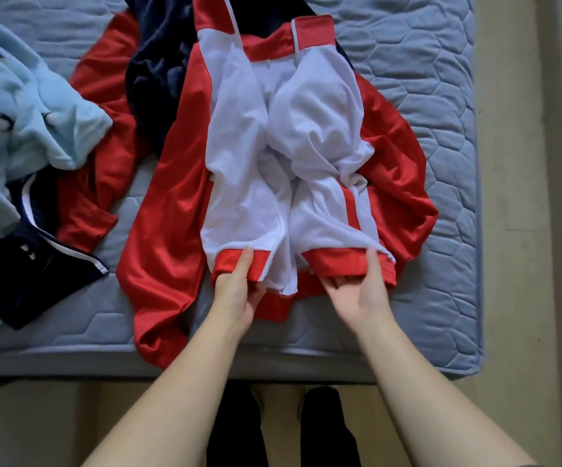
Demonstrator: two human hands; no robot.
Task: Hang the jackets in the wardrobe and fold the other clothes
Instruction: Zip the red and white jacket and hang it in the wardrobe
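Now pinching the red hem of the jacket beside the zip with left hand, thumb on top; gripping the other hem half with right hand, thumb over, fingers beneath. Spread lining-up on the mattress, near its front edge.

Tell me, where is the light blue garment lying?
In the head view, the light blue garment lies far left on the mattress, overlapping a navy garment.
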